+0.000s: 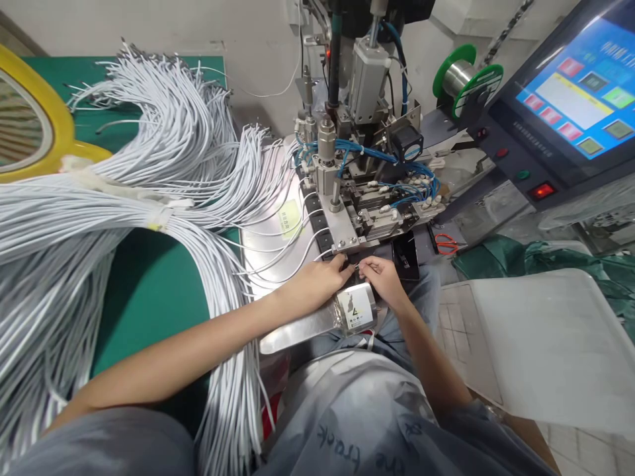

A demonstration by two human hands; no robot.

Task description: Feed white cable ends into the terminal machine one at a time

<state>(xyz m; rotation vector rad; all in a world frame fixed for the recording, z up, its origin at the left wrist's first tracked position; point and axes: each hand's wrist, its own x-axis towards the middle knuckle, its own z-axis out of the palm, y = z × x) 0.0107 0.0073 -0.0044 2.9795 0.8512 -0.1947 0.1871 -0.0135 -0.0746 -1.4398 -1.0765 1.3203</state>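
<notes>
My left hand (317, 281) reaches to the front edge of the machine (342, 228), its fingers bent at the end of a white cable. Just right of it, my right hand (380, 274) pinches a tiny part that is too small to make out; the fingertips of both hands nearly meet. Several white cables (297, 228) run from the left into the black slots (320, 221) of the machine. Below the hands lies a packet with a white label (358, 307). What my left fingertips grip is hidden.
Large bundles of white cables (173, 125) cover the green table (143, 291) at left, beside a yellow-rimmed racket (59, 125). A wire spool (459, 79), a lit screen (580, 86), red-handled scissors (446, 244) and a translucent bin (546, 344) are at right.
</notes>
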